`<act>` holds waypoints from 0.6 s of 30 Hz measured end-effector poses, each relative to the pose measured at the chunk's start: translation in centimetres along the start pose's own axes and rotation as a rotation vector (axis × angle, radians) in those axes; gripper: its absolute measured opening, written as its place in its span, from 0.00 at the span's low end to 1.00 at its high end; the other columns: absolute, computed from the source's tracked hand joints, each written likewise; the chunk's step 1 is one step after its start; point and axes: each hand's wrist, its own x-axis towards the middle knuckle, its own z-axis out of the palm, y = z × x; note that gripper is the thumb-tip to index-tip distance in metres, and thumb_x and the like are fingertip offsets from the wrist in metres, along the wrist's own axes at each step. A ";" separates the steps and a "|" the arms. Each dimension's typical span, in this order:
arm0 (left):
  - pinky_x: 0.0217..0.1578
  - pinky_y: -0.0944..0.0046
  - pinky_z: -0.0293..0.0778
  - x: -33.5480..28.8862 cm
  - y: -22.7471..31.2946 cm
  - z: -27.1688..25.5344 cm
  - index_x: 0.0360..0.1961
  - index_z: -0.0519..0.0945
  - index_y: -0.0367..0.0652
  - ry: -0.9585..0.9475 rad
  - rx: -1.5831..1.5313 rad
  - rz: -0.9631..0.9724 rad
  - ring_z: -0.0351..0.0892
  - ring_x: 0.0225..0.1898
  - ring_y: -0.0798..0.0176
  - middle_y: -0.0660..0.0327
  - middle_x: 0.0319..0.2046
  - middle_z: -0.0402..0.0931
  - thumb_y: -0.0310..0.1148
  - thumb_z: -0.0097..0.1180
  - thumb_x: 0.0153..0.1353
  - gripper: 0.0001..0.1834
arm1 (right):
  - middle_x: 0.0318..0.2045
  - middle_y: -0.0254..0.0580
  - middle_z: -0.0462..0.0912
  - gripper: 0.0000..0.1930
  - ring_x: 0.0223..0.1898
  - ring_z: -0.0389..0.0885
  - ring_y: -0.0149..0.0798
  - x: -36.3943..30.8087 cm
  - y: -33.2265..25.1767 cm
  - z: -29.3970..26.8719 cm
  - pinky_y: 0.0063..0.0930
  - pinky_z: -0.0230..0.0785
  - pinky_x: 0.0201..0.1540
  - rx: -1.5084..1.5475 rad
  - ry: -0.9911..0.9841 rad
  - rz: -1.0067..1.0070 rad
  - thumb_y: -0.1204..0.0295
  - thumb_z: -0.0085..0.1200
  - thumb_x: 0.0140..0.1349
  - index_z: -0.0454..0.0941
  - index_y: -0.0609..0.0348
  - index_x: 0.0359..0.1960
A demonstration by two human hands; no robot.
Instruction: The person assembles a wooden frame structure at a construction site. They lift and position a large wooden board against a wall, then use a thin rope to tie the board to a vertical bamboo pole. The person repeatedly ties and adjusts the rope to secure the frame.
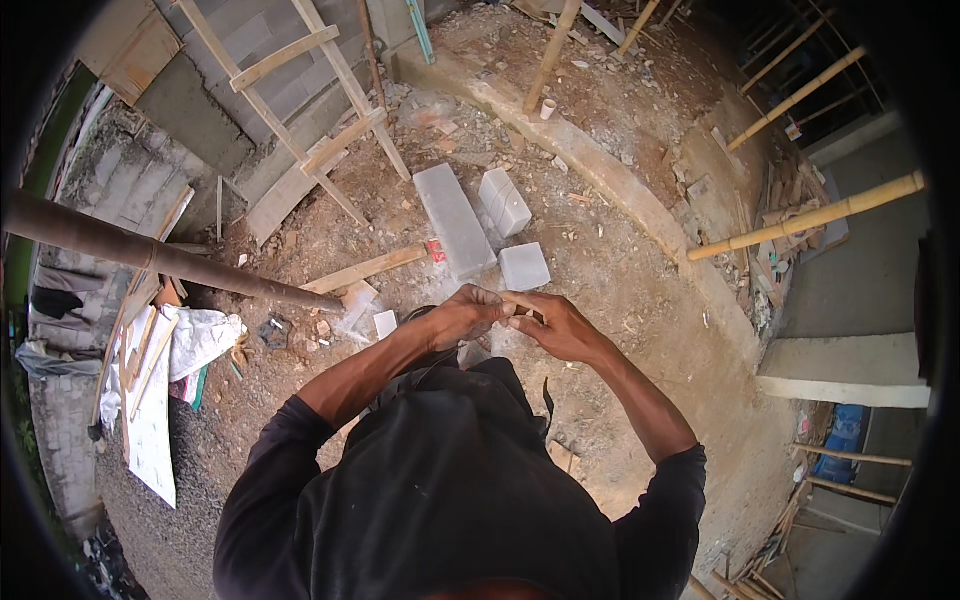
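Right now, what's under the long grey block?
Dirt ground shows around the long grey block, with a red item at its left edge. The block's underside is hidden; can't tell whether the red item extends beneath.

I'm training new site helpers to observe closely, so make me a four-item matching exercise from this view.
Column one
1. Left hand and right hand
2. Long pale-grey block
3. Wooden ladder
4. White cup

Column two
A. Beside the foot of a bamboo pole
B. Close together, fingers bent, in front of the body
C. Slanting in front of a grey block wall
D. Lying beside two shorter blocks

Right pairs: 1-B, 2-D, 3-C, 4-A.
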 end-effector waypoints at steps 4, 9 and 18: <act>0.16 0.71 0.45 1.0 1.5 -2.9 0.31 0.83 0.41 0.005 -0.120 0.041 0.50 0.15 0.79 0.78 0.15 0.60 0.41 0.66 0.65 0.14 | 0.42 0.48 0.84 0.18 0.43 0.83 0.46 4.6 -0.2 -2.3 0.40 0.74 0.47 -0.109 -0.074 -0.136 0.71 0.57 0.66 0.80 0.56 0.57; 0.16 0.71 0.45 2.4 2.9 -6.3 0.32 0.83 0.39 0.223 -0.189 0.074 0.52 0.15 0.79 0.77 0.15 0.62 0.30 0.63 0.62 0.05 | 0.38 0.46 0.82 0.13 0.38 0.84 0.49 10.1 0.6 -2.7 0.43 0.78 0.39 -0.478 -0.005 -0.308 0.75 0.53 0.66 0.81 0.64 0.50; 0.26 0.71 0.64 5.2 9.6 -16.0 0.32 0.84 0.36 0.422 0.090 0.383 0.68 0.25 0.78 0.71 0.23 0.77 0.27 0.61 0.63 0.05 | 0.31 0.47 0.75 0.13 0.32 0.83 0.46 25.1 0.6 -4.6 0.38 0.79 0.30 -0.803 0.051 -0.742 0.79 0.53 0.61 0.77 0.70 0.47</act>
